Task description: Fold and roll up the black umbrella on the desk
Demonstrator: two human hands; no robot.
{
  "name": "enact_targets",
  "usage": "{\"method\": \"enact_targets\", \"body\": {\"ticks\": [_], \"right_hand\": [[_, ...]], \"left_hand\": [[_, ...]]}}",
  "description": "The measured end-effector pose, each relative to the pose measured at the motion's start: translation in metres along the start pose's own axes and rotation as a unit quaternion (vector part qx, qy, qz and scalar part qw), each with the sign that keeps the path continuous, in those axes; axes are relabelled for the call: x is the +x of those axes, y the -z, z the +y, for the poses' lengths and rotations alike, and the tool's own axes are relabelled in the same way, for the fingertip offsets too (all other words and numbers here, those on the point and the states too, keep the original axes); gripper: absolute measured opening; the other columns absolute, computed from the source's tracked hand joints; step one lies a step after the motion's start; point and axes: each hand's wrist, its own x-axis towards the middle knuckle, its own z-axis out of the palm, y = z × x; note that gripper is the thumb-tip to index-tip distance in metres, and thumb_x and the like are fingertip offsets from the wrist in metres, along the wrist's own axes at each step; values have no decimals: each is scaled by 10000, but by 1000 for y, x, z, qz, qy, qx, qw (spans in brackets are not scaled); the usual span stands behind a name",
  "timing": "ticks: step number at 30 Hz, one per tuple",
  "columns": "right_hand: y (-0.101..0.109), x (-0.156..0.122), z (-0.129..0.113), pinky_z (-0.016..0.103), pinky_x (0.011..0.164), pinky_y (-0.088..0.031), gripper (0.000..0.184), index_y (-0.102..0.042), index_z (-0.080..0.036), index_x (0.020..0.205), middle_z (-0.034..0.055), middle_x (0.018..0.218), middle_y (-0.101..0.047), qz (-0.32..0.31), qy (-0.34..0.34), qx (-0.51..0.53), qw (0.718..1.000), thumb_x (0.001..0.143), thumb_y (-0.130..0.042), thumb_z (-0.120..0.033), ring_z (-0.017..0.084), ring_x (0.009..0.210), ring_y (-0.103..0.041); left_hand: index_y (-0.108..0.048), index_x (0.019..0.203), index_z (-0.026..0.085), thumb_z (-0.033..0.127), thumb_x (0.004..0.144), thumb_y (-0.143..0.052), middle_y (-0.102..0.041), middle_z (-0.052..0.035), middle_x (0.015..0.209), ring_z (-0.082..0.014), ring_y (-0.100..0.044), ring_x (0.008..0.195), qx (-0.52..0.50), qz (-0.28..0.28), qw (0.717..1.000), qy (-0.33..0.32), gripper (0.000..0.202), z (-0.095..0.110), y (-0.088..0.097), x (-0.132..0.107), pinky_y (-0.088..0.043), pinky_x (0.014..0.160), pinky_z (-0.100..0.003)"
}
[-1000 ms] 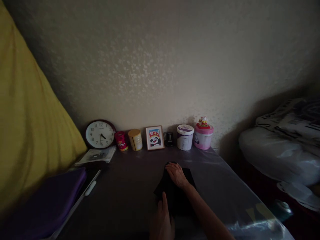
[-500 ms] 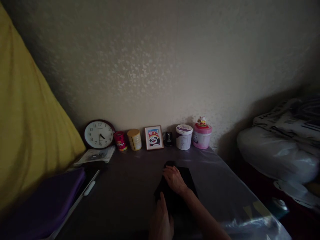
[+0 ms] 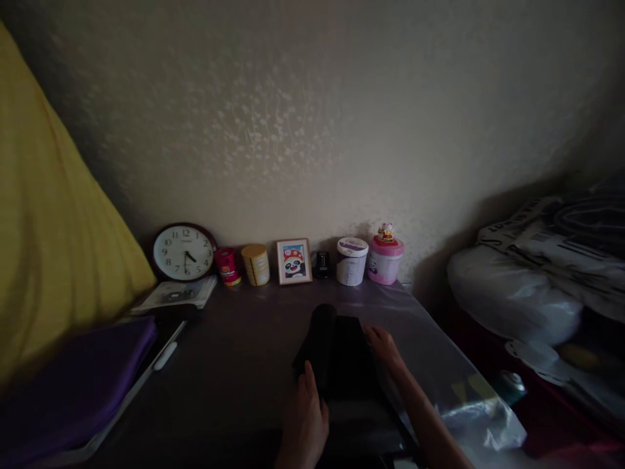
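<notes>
A black folded cloth [image 3: 336, 355] lies on the dark tabletop [image 3: 234, 365] in front of me. My left hand [image 3: 305, 417] rests flat at the cloth's near left edge, fingers stretched out. My right hand [image 3: 385, 348] lies at the cloth's right edge, its fingers extended along the fabric. A rolled or bunched part of the cloth sticks up at its far end. The room is dim, so the finger contact is hard to read.
Along the wall stand a round clock [image 3: 183, 253], a red tin [image 3: 227, 266], a tan tin [image 3: 256, 264], a framed panda picture [image 3: 294, 261], a white tub [image 3: 351, 260] and a pink tub [image 3: 385, 259]. A purple pad [image 3: 83, 384] lies left; bagged bedding [image 3: 517, 296] sits right.
My right hand slid from the top of the cloth to its right edge. The left hand stayed at the near left edge. The view shifted slightly.
</notes>
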Motion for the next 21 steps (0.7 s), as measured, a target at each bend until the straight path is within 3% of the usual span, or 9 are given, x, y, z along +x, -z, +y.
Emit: {"method": "enact_targets", "body": {"ticks": [3,10,21], "right_hand": [[1,-7,-8,277,643,-460,393,-671,-139,861,61,783,-691,-23,0,25,999,795,-389,-405,206,758,-624],[-8,-11,-26,290,738,-448,308,-649,-151,940,80,907,-686,-32,22,-60,997,804,-435,-327,209,871,-620],[-22,-5,-61,266,737,-405,218,-618,-161,946,71,896,-669,-47,45,-147,987,825,-470,-265,201,878,-605]], "left_hand": [[-145,1378,45,85,789,-345,-459,-167,1272,-170,-538,1028,0,7,1000,0,623,0,0,0,-422,830,-233],[-147,1377,50,108,794,-367,-475,-153,1238,-152,-558,968,15,8,1000,-1,626,-1,1,-1,-414,771,-204],[-166,1365,19,93,795,-342,-487,-168,1204,-175,-578,914,31,12,999,-1,602,2,3,-1,-430,747,-241]]}}
